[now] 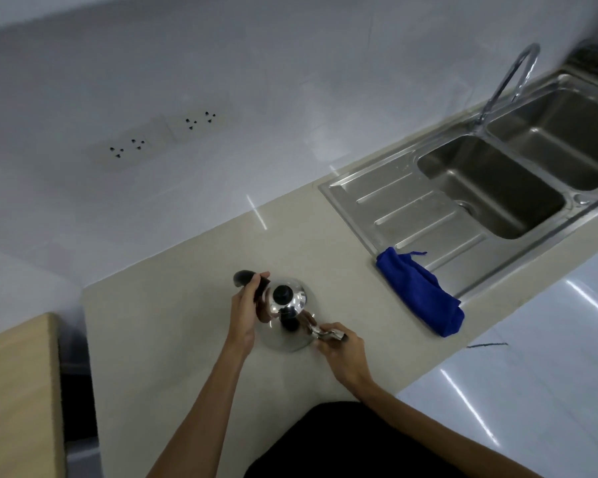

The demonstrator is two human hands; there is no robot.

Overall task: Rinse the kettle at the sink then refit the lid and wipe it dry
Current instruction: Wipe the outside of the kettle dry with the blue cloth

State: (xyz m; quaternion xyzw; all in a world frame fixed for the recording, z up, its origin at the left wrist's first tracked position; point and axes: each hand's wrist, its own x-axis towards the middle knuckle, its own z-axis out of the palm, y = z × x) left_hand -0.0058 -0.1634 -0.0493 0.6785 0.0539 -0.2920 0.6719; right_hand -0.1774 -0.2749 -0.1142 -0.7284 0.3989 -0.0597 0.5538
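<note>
A shiny steel kettle (283,339) stands on the beige countertop (173,322) in front of me. Its domed lid (296,300) with a black knob appears to sit on top. My left hand (246,310) is closed on the black handle (244,276) at the kettle's left. My right hand (340,351) pinches a metal part at the kettle's right side, which looks like the spout (316,331). A folded blue cloth (422,291) lies to the right, across the drainboard's near corner and the counter.
A steel double sink (411,208) with a ribbed drainboard fills the right side, with a curved tap (511,74) behind the basins. Wall sockets (159,132) sit on the white backsplash. A wooden surface (14,391) is at the lower left, across a dark gap.
</note>
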